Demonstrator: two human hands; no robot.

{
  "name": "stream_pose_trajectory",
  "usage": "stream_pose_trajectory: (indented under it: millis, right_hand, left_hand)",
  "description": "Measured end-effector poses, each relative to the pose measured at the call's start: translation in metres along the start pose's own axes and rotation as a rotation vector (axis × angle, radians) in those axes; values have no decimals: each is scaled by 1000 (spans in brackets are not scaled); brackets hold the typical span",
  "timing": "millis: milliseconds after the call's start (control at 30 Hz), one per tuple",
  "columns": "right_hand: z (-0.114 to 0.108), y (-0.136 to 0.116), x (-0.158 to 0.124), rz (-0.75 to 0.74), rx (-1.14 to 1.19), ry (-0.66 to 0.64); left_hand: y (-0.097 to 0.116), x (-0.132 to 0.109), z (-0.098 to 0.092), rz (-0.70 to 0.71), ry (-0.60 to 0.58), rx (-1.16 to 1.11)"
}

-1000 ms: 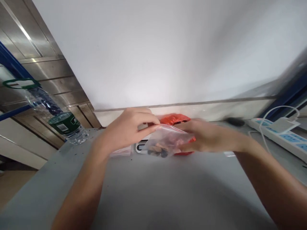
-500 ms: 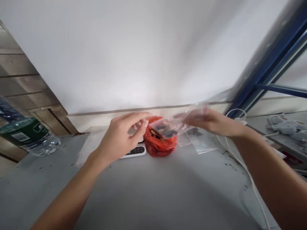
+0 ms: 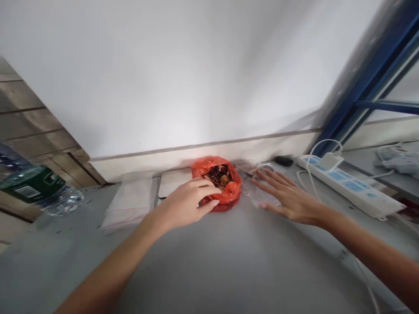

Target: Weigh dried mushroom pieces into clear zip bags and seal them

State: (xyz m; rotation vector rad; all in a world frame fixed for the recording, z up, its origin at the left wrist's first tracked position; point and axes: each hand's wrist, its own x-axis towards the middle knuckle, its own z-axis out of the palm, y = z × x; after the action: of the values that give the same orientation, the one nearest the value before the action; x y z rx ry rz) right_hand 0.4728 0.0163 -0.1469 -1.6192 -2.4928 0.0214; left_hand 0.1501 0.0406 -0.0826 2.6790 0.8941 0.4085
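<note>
A red plastic bag [image 3: 231,201] stands with its mouth rolled open, full of brown, flattish pieces [image 3: 220,176] whose kind I cannot make out. At its near left rim is my left hand [image 3: 183,201], fingers over the edge and thumb in front, closed on the bag. To the right, my right hand [image 3: 288,196] lies palm down with its fingers spread on clear plastic bags [image 3: 251,194]. Something small and dark shows by its fingertips, partly hidden. Behind my left hand is a white kitchen scale [image 3: 172,181], its front part covered by the hand.
A stack of clear zip bags [image 3: 129,205] lies left of the scale. Farther left, a large water bottle [image 3: 36,183] with a green label leans. At right are a white power strip [image 3: 347,185] with a plugged-in charger, a cable and a small black object [image 3: 283,161] near the wall.
My right hand has lowered a clear bag from beside the red bag onto the table and spread its fingers. My left hand has moved down and right to the red bag's rim.
</note>
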Motion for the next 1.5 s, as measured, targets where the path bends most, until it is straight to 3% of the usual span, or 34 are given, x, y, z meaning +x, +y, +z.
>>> stream_pose_trajectory:
  millis: [133, 233, 333, 433, 567, 667, 767, 867, 1000, 1133, 1500]
  right_hand:
    - [-15, -14, 21, 26, 51, 121]
    - [-41, -43, 45, -26, 198, 178]
    - [-67, -77, 64, -91, 395, 7]
    - [-81, -108, 78, -171, 432, -131]
    - [-78, -140, 92, -208, 534, -363]
    - [-70, -156, 100, -253, 548, -425]
    - [-62, -161, 105, -279, 512, -391]
    - [-56, -160, 105, -265, 516, -362]
    - [-53, -157, 104, -208, 505, -423]
    - [-53, -156, 104, -190, 475, -463]
    - [-52, -145, 103, -234, 622, -337]
  left_hand:
    - [-3, -7, -8, -31, -15, -23]
    - [-6, -15, -23, -107, -90, -21]
    - [-16, -27, -43, -219, -185, -25]
    - [-29, -43, -66, -330, -262, -24]
    - [-51, -64, -94, -443, -265, -26]
    - [-74, -76, -105, -524, -248, -47]
    - [-101, -83, -102, -737, -261, 8]
    - [-124, -82, -85, -801, -268, 17]
    - [-145, -77, -60, -882, -316, -57]
    - [-152, -78, -52, -891, -317, -190]
    - [-154, -75, -41, -869, -241, -384]
